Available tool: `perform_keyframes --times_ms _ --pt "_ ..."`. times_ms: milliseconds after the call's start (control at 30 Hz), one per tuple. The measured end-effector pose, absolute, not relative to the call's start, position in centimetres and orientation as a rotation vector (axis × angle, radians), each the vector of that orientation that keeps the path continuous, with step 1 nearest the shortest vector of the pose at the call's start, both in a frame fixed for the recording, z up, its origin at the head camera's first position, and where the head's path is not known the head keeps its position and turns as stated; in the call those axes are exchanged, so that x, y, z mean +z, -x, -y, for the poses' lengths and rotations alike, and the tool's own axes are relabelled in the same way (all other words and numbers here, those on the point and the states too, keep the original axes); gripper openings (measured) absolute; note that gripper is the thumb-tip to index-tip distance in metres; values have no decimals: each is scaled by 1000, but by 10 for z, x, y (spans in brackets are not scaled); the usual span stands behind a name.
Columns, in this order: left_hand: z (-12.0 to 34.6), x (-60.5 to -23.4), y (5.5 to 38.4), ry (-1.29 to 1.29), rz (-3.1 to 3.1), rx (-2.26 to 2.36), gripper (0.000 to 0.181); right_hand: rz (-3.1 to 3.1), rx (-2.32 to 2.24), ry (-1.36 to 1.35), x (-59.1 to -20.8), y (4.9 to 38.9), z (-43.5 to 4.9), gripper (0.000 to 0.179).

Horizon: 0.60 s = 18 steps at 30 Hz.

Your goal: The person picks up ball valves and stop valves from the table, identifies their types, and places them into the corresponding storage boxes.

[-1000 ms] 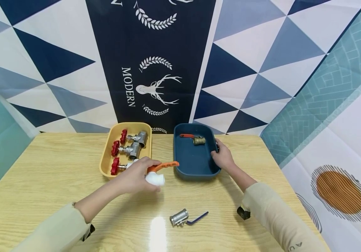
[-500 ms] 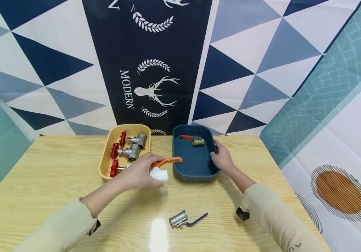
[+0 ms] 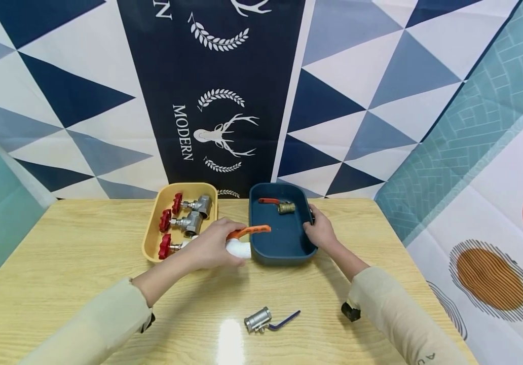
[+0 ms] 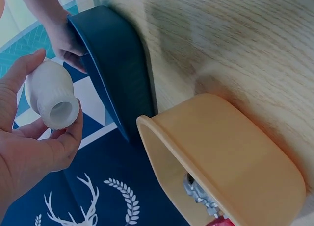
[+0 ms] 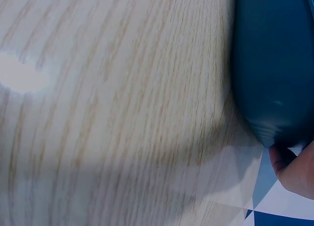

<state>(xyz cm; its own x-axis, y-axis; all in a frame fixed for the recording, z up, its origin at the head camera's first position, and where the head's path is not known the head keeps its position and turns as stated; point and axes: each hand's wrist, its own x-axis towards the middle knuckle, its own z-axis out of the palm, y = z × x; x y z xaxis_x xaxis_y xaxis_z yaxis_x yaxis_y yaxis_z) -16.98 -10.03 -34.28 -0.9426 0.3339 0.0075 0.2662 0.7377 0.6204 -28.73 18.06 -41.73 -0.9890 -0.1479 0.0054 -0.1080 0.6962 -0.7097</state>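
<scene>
My left hand holds a white plastic ball valve with an orange lever, just left of the blue bin's near corner. In the left wrist view the white valve sits between thumb and fingers, its open end facing the camera. My right hand grips the right wall of the blue bin, thumb inside the rim. A brass ball valve with a red lever lies at the back of that bin. In the right wrist view only part of the right hand shows at the bin wall.
A yellow bin stands left of the blue one. It holds valves with red handwheels; the nearest is partly hidden by my left forearm. A steel ball valve with a blue lever lies on the wooden table in front. A patterned backdrop rises behind.
My left hand has carried the white ball valve rightward, from the yellow bin's edge to beside the blue bin. The right hand keeps its grip on the blue bin.
</scene>
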Motion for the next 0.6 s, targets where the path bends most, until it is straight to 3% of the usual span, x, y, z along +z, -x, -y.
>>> perform_keyframes --times_ms 600 --pt "89 -342 188 -477 -2807 1018 75 -2849 -1178 200 -418 287 -179 60"
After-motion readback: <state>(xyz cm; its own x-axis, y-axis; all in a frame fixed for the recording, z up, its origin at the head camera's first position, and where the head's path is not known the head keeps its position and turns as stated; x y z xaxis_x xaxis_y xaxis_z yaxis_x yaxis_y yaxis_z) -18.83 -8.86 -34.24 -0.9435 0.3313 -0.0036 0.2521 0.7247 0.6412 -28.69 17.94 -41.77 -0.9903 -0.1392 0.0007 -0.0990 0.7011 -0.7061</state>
